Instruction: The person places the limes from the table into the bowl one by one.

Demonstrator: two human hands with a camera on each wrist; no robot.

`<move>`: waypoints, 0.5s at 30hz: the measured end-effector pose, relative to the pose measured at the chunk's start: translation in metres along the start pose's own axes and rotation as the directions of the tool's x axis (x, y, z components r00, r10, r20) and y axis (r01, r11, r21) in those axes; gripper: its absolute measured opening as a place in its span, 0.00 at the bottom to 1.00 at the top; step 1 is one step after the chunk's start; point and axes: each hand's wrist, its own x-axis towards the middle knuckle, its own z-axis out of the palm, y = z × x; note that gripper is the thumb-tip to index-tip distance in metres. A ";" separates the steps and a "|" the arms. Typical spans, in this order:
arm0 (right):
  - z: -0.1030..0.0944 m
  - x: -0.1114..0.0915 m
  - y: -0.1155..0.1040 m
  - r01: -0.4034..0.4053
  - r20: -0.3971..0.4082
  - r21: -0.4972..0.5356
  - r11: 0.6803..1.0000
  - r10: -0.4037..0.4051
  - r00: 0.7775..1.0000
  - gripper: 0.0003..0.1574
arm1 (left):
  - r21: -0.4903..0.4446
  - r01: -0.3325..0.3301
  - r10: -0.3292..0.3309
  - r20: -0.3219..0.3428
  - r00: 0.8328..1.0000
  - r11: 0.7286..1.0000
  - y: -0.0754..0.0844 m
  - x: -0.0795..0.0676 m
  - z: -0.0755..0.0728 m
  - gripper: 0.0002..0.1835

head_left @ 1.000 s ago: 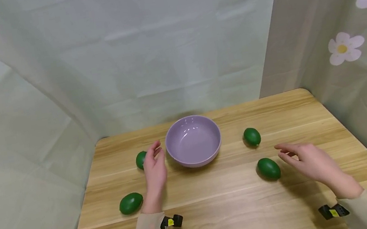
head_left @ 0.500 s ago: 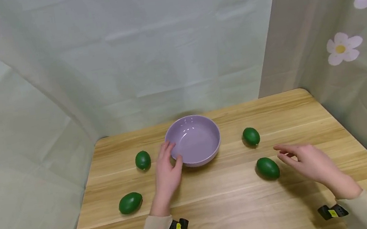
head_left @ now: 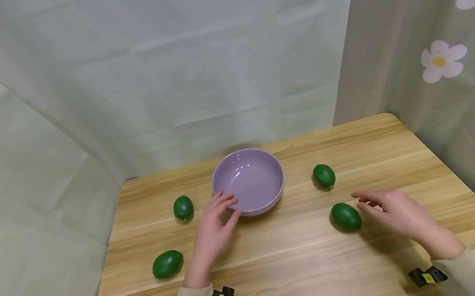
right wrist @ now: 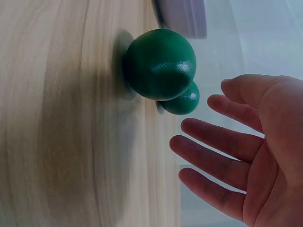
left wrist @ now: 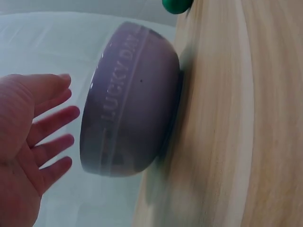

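A shallow purple bowl [head_left: 254, 181] stands near the back of the wooden table, with LUCKY DAY in raised letters on its side in the left wrist view. My left hand [head_left: 212, 231] hovers at its near left rim, fingers apart and holding nothing; in the left wrist view a gap shows between fingertips and bowl [left wrist: 128, 104]. My right hand [head_left: 396, 211] is held above the table, fingers loosely bent, just right of a green lime [head_left: 346, 217]. Behind that one lies a second lime [head_left: 324, 176]. Nothing is in the right hand [right wrist: 265, 151].
Two more limes lie left of the bowl: one farther back [head_left: 183, 208] and one nearer [head_left: 168, 264]. Pale curtains [head_left: 207, 70] hang close behind the table [head_left: 293, 272] and along both sides, the right one with white flowers.
My left hand has moved right from beside the back left lime to the bowl's rim, then slightly back toward me. The right hand has barely moved. Bowl and limes stay put.
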 end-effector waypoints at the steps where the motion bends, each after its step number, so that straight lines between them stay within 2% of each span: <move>1: 0.001 0.000 0.000 -0.004 0.006 0.005 1.000 0.004 1.000 0.21 | 0.013 -0.012 0.012 0.004 1.000 1.000 -0.002 0.000 0.000 0.14; 6: 0.004 0.000 -0.002 -0.025 0.025 0.020 0.999 0.025 0.999 0.22 | 0.050 -0.077 0.075 0.025 0.997 0.996 -0.008 0.004 0.000 0.14; 15: 0.010 0.001 -0.001 -0.021 0.020 0.022 1.000 0.020 1.000 0.22 | 0.075 -0.143 0.136 0.090 0.987 0.987 -0.016 0.007 0.006 0.14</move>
